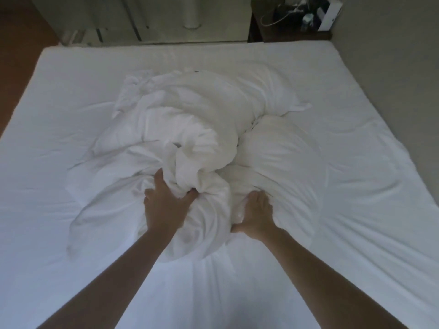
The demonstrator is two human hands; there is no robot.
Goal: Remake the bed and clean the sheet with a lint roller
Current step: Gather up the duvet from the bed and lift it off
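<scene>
White cotton covers everything: we see a crumpled duvet [190, 143] heaped in the middle of the fitted sheet [356, 186]. Our left hand [166, 198] clenches a thick fold at its near end, and our right hand [256, 214] grasps the bundle just beside it. A dark nightstand [273, 32] stands beyond the bed's far edge.
</scene>
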